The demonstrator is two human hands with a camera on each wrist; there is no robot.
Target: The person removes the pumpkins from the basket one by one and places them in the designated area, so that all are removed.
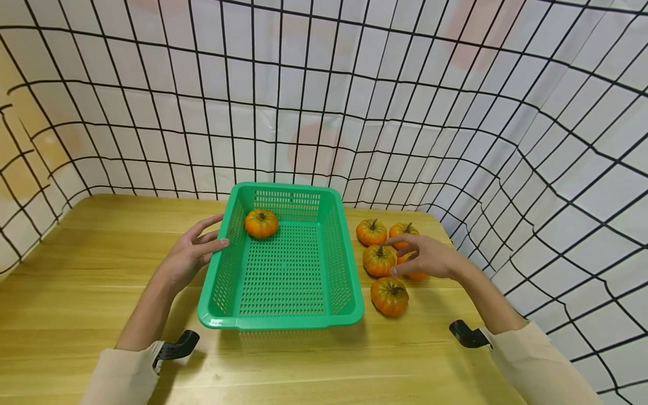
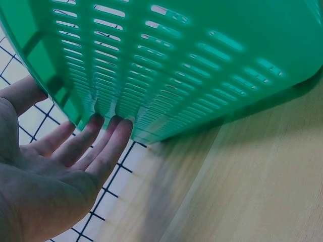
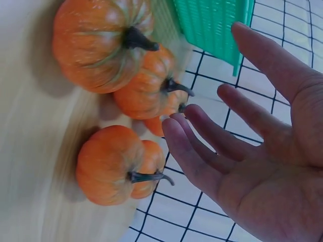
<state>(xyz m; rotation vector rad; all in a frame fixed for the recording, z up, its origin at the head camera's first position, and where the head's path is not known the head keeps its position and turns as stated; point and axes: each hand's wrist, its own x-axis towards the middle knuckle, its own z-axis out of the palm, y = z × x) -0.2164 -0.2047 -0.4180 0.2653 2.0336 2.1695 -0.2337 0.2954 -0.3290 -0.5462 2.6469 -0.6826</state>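
A green plastic basket (image 1: 280, 322) with slotted walls stands on the table, one small orange pumpkin (image 1: 261, 223) in its far left corner. My left hand (image 1: 189, 256) holds the basket's left side, thumb at the rim and fingertips against the outer wall (image 2: 166, 85). To the right of the basket, several more pumpkins with dark stems sit in a cluster, the nearest pumpkin (image 1: 389, 296) at the front. Over that cluster hovers my right hand (image 1: 427, 256), fingers spread and loosely bent, holding nothing. It partly hides the pumpkins at the right in the head view.
The wooden table (image 1: 101, 270) runs beneath everything. Black wire mesh (image 1: 314, 112) stands along the back and the sides, with pale cloth behind it. On each wrist sits a black camera mount (image 1: 177, 346).
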